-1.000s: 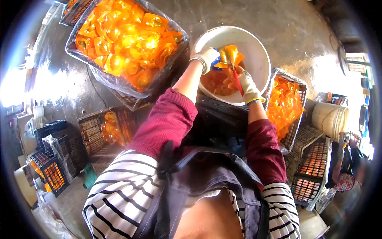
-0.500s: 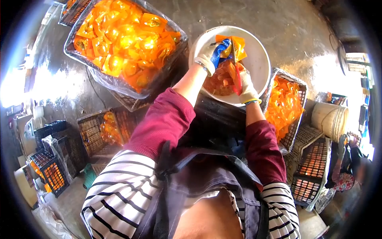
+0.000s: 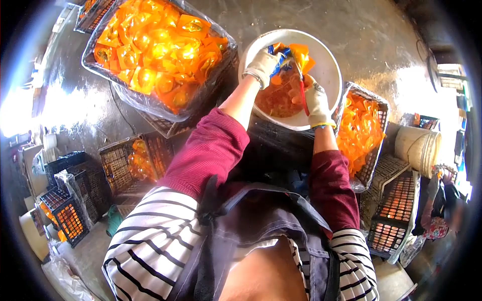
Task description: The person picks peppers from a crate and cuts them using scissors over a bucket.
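Left hand: the gloved left hand (image 3: 263, 66), blue at its fingertips, reaches over the bucket with its fingers drawn in narrow, pinching the near-left side of an orange packet (image 3: 301, 54).
Right hand: the gloved right hand (image 3: 318, 104) has its fingers closed around the red-handled scissors (image 3: 304, 98), whose blades point to the far side, against the packet; how wide the blades stand, one cannot tell.
Packet: it is above the far part of the bucket, between the 2 hands.
Bucket: the white bucket (image 3: 329, 62) holds wet-looking reddish-orange pieces (image 3: 276, 103) across its bottom.
Left crate: a large plastic-lined crate (image 3: 150, 114) is heaped with shiny orange packets (image 3: 150, 57), left of the bucket.
Right crate: a smaller crate (image 3: 377, 148), just right of the bucket, holds more orange pieces (image 3: 357, 130).
Sleeves: both forearms wear maroon sleeves (image 3: 206, 145), above striped cloth.
Far right: a pale tub (image 3: 414, 149) lies tilted beyond the stacked crates (image 3: 396, 198).
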Demonstrator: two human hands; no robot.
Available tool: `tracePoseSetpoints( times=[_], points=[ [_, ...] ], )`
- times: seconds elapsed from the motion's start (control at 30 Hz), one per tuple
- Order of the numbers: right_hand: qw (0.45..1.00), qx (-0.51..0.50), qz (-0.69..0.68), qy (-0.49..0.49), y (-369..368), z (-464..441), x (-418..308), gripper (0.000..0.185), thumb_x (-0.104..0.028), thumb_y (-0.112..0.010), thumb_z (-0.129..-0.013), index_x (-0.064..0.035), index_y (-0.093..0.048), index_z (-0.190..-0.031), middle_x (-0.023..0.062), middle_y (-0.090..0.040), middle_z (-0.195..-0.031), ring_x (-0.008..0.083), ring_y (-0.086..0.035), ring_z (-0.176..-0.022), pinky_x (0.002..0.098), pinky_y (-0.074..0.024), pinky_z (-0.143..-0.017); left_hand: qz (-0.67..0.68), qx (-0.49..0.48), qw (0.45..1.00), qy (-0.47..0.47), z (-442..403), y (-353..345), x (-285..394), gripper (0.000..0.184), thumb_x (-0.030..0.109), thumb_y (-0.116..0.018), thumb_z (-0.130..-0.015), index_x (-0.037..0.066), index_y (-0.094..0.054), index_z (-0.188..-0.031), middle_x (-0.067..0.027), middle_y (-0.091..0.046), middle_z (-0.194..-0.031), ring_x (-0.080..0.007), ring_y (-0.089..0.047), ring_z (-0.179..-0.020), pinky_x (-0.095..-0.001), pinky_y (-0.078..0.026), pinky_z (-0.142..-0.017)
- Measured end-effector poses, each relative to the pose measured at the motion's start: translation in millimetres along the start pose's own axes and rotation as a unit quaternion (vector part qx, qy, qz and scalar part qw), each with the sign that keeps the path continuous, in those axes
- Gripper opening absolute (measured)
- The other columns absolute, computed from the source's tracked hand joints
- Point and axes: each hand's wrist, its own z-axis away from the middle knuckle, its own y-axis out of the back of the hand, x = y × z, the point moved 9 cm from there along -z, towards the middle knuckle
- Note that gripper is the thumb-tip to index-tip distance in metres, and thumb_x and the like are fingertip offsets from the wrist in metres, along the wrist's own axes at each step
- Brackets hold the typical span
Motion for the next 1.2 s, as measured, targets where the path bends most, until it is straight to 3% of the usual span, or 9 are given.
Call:
tracePoseSetpoints(
  times=[0.1,0.2,0.27,0.37,0.47,0.57,0.87,1.1,1.2],
  points=[
    [0.994,0.097,0.053,-0.013,18,9,7,0.038,-0.016,-0.056,-0.080,-0.0147,-0.056,-0.118,0.0156,-0.064,-0.098,0.0274,-0.063,-0.090,0.0347,-0.0487,-0.079,-0.041,0.045,0.995,-0.077,23,12,47,0.041,0.027,-0.068,-0.080,0.004,-0.059,-0.113,-0.0093,-0.065,-0.104,-0.0184,-0.062,-0.088,-0.0301,-0.046,-0.077],
    [0.881,0.027,-0.471,-0.026,12,20,8,0.031,-0.017,-0.046,-0.092,-0.0039,-0.053,-0.119,0.0125,-0.063,-0.096,0.0225,-0.062,-0.067,0.0300,-0.0501,-0.060,-0.003,0.130,0.990,-0.049,62,96,85,0.046,0.025,-0.069,-0.078,0.005,-0.056,-0.117,-0.0048,-0.064,-0.094,-0.0126,-0.059,-0.078,-0.0262,-0.048,-0.071],
    [0.883,0.089,-0.461,0.006,31,21,16,0.045,-0.042,-0.050,-0.090,-0.0042,-0.054,-0.114,0.0193,-0.062,-0.100,0.0237,-0.064,-0.069,0.0298,-0.0515,-0.055,-0.003,0.275,0.955,-0.109,70,144,73,0.049,0.027,-0.070,-0.077,0.004,-0.055,-0.117,-0.0060,-0.064,-0.092,-0.0139,-0.059,-0.069,-0.0276,-0.050,-0.066],
    [0.706,0.100,-0.698,0.069,48,37,13,0.061,-0.051,-0.045,-0.089,0.0022,-0.050,-0.118,0.0164,-0.058,-0.113,0.0247,-0.057,-0.101,0.0379,-0.0449,-0.092,-0.018,0.388,0.920,-0.059,111,216,55,0.055,0.032,-0.071,-0.076,0.006,-0.054,-0.121,-0.0139,-0.063,-0.104,-0.0265,-0.062,-0.087,-0.0335,-0.049,-0.078],
    [0.530,-0.180,-0.790,0.248,53,33,33,0.078,-0.056,-0.045,-0.085,0.0038,-0.037,-0.133,0.0158,-0.043,-0.136,0.0276,-0.042,-0.123,0.0414,-0.0280,-0.108,-0.302,0.480,0.823,-0.037,139,282,39,0.056,0.030,-0.071,-0.077,0.007,-0.050,-0.124,-0.0136,-0.058,-0.118,-0.0262,-0.058,-0.103,-0.0356,-0.045,-0.088],
    [0.610,0.131,-0.780,0.047,52,45,42,0.074,-0.052,-0.047,-0.086,0.0031,-0.035,-0.135,0.0140,-0.035,-0.142,0.0262,-0.036,-0.129,0.0399,-0.0263,-0.109,-0.380,0.474,0.792,-0.066,148,310,55,0.071,0.048,-0.064,-0.077,0.010,-0.042,-0.133,-0.0160,-0.049,-0.129,-0.0342,-0.046,-0.118,-0.0436,-0.035,-0.099],
    [0.684,0.100,-0.722,0.016,28,30,2,0.059,-0.043,-0.043,-0.091,0.0018,-0.043,-0.129,0.0132,-0.040,-0.139,0.0249,-0.041,-0.125,0.0384,-0.0317,-0.107,-0.658,0.284,0.676,0.168,58,320,35,0.076,0.056,-0.064,-0.074,0.009,-0.043,-0.129,-0.0167,-0.056,-0.114,-0.0299,-0.056,-0.104,-0.0385,-0.046,-0.086],
    [0.708,0.054,-0.704,0.000,19,26,-1,0.053,-0.040,-0.047,-0.091,0.0009,-0.047,-0.125,0.0134,-0.049,-0.130,0.0247,-0.049,-0.115,0.0394,-0.0373,-0.102,-0.393,0.364,0.844,-0.002,93,333,53,0.049,0.037,-0.065,-0.078,0.009,-0.055,-0.118,-0.0158,-0.062,-0.105,-0.0297,-0.060,-0.098,-0.0379,-0.047,-0.085],
    [0.712,0.080,-0.696,-0.049,16,19,18,0.053,-0.038,-0.049,-0.089,0.0021,-0.047,-0.123,0.0127,-0.052,-0.125,0.0232,-0.050,-0.114,0.0386,-0.0386,-0.101,0.165,0.283,0.943,-0.056,83,337,-3,0.032,0.027,-0.057,-0.086,0.010,-0.056,-0.113,-0.0139,-0.063,-0.105,-0.0299,-0.060,-0.095,-0.0476,-0.049,-0.084]
  ],
)
